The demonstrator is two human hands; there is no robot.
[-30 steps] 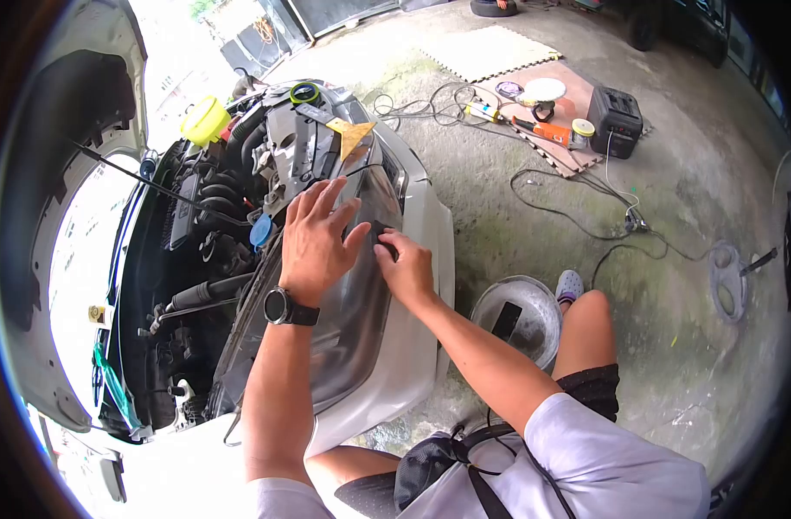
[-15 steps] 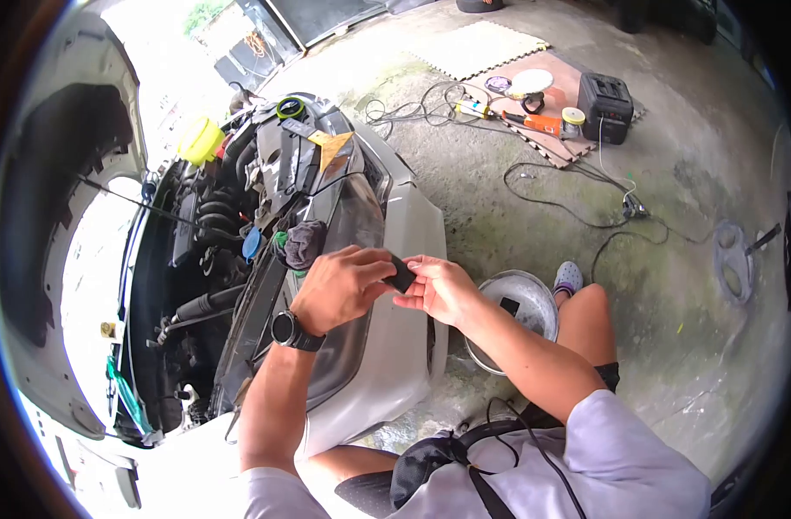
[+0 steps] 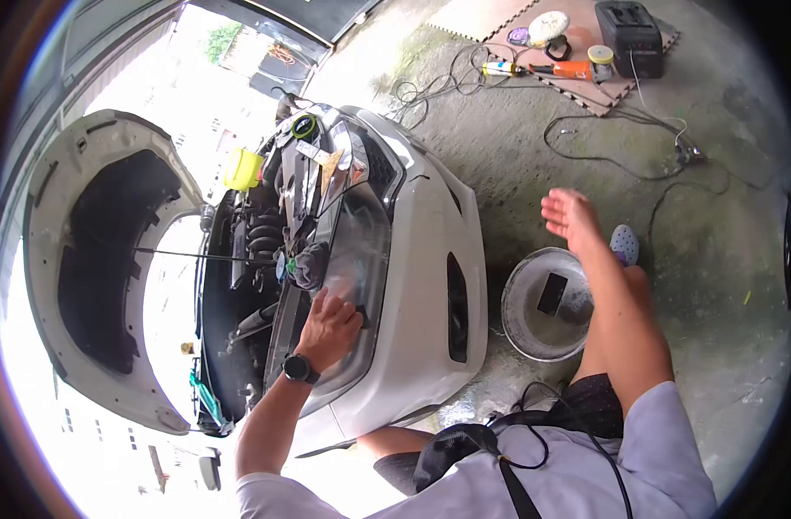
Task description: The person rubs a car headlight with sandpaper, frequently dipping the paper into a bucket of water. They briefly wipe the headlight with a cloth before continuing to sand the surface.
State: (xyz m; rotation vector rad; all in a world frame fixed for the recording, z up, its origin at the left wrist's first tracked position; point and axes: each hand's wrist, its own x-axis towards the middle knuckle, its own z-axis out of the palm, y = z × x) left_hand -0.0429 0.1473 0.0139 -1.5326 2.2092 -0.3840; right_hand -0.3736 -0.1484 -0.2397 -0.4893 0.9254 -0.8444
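Observation:
My left hand, with a watch on its wrist, presses on the hazy headlight of a white car. Its fingers are closed on a small dark piece of sandpaper, only an edge of which shows past the fingertips. My right hand is in the air to the right of the car, fingers stretched out, holding nothing. Below it on the floor stands a round bucket with cloudy water and a black rectangular piece in it. A grey cloth lies at the headlight's upper edge.
The car's hood is raised over the engine bay. A yellow container and a green tape roll sit by the front end. An orange polisher and a black power box are on floor mats; cables cross the concrete.
My hands have parted: the left has moved down onto the headlight with the sandpaper, while the right has let go and swung up to the right. The camera view has shifted.

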